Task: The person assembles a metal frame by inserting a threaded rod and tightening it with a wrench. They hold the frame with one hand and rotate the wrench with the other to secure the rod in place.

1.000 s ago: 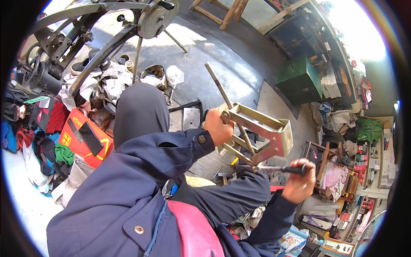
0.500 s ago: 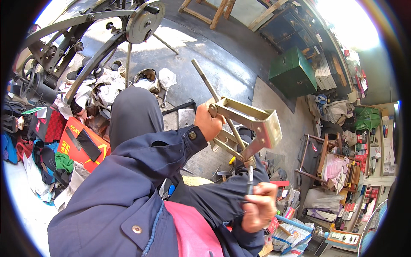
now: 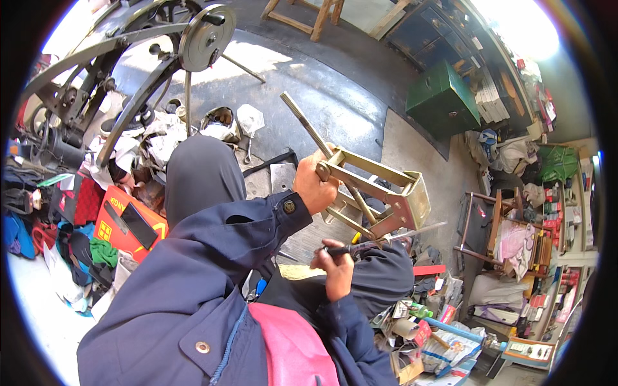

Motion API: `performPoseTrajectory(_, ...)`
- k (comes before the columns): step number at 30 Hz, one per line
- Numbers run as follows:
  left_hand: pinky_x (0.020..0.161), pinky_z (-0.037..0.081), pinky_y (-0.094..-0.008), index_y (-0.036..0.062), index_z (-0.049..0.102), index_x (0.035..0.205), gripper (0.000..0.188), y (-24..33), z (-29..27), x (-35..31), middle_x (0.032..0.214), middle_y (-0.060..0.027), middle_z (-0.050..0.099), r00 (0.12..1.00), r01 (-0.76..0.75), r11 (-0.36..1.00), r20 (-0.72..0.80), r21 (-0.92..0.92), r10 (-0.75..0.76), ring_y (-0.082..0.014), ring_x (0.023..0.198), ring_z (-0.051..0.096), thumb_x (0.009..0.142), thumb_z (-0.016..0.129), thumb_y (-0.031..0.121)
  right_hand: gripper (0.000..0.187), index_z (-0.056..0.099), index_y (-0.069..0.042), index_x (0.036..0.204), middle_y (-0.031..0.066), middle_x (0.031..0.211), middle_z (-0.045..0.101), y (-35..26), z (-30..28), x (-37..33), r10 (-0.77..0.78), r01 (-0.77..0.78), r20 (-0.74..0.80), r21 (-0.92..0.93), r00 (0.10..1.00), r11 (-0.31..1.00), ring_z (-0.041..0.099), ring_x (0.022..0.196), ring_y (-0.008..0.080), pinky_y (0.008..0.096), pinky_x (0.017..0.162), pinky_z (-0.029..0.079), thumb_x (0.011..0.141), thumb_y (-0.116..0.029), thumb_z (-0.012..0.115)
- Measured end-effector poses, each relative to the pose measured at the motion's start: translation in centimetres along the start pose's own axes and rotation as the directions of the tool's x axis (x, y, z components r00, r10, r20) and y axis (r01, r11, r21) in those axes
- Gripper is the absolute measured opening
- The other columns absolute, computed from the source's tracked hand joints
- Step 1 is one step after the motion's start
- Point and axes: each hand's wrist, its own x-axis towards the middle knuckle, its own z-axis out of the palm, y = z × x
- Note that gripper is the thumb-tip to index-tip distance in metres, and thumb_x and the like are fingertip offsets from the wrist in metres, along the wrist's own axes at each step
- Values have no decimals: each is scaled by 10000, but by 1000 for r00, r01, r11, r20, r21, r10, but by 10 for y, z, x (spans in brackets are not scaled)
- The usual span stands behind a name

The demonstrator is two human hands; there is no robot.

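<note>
My left hand is wrapped round one end of a brass-coloured metal scissor jack, partly opened out. A long threaded rod runs through the jack and sticks out beyond my fist. Lower down, my right hand is closed on the black handle of a screwdriver. The screwdriver's shaft lies across the lower end of the rod and juts out on the far side; whether it passes through an eye there I cannot tell. Both hands are held above my lap.
A hand-cranked machine with a wheel stands at the far left, cloths and shoes heaped below it. A red box carries a dark phone. A green metal box is at the back right. Crowded shelves and a folding chair frame fill the right.
My right hand has swung left and up with the screwdriver, whose shaft now points right rather than up. My left hand and the jack have barely shifted; the jack is turned slightly.
</note>
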Motion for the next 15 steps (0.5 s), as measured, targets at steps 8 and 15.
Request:
performPoseTrajectory(8, 683, 542, -302, -8, 594, 988, 229, 9, -8, 6, 842, -66, 643, 1000, -9, 1000, 4, 18, 9, -165, 758, 676, 830, 485, -133, 192, 660, 22, 1168, 55, 824, 678, 36, -42, 124, -440, 425, -143, -125, 886, 896, 649, 640, 146, 302, 620, 549, 1014, -84, 704)
performPoseTrajectory(15, 701, 520, -261, -32, 650, 1112, 284, 9, -20, 7, 919, -34, 704, 997, 46, 999, 61, 19, -47, -102, 810, 658, 864, 542, -115, 143, 759, -89, 978, 79, 815, 741, 43, -60, 139, -442, 313, 90, -829, 892, 464, 718, 753, 235, 393, 687, 559, 976, -214, 690)
